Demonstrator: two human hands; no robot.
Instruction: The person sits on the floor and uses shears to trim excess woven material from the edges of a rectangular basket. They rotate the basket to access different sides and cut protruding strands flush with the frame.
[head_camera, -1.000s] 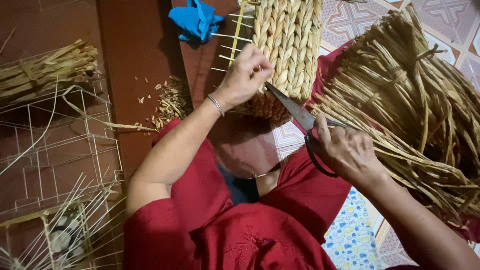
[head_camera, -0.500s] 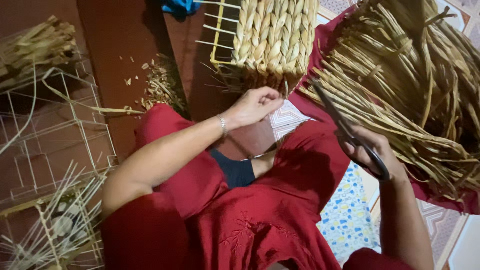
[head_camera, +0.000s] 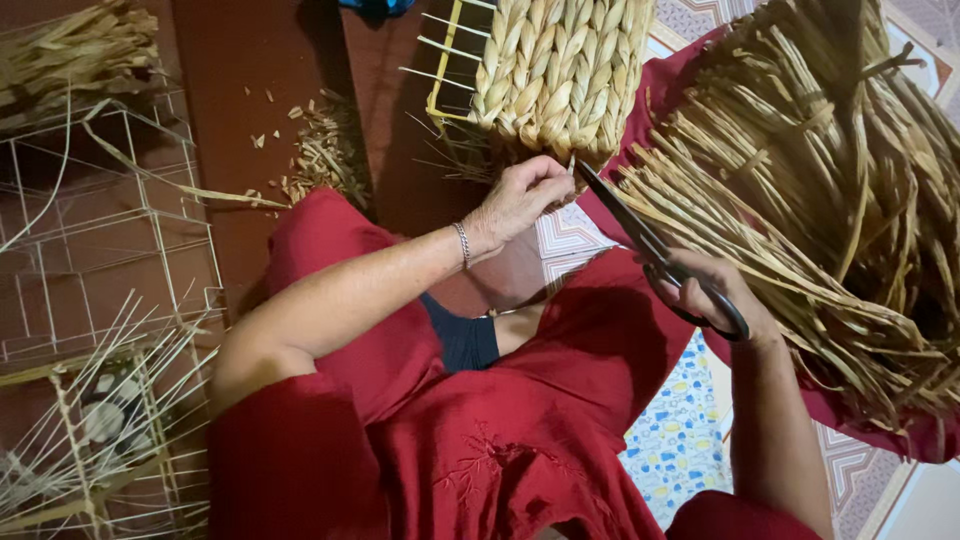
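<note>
Basket (head_camera: 560, 70), partly woven: thick braided straw-coloured rows over a pale wire frame, bare wire ends sticking out on its left side; stands on the floor ahead of the person's knees, at the top middle of the view.

Left hand (head_camera: 520, 198): fingers curled closed at the lower edge of the basket, pinching a short strand end there; what exactly lies between the fingertips cannot be made out. Thin metal bracelet (head_camera: 462, 243) at the wrist.

Right hand (head_camera: 710, 295): fingers closed through the dark handle loops of a pair of scissors (head_camera: 650, 245). Blades long, dark, nearly together, tip pointing up-left and lying just beside the left hand's fingertips at the basket's lower edge.

Bundle of dried reed strands (head_camera: 820, 200): large, loose, lying to the right on a red cloth (head_camera: 850, 415), touching the right hand's far side.

Person's clothing: red garment (head_camera: 520, 440) over the lap, dark patch at the middle; blue and yellow patterned cloth (head_camera: 675, 440) beneath the right forearm.

Floor (head_camera: 250, 60): dark reddish-brown to the left, patterned tiles (head_camera: 570, 235) under the basket and at the right edge. Heap of short reed offcuts (head_camera: 325, 155) left of the basket.

Wire frames (head_camera: 110, 260): bare, box-shaped, at the far left, one with loose wire ends fanning out at the lower corner; smaller bunch of reeds (head_camera: 70, 55) resting at the upper left.
</note>
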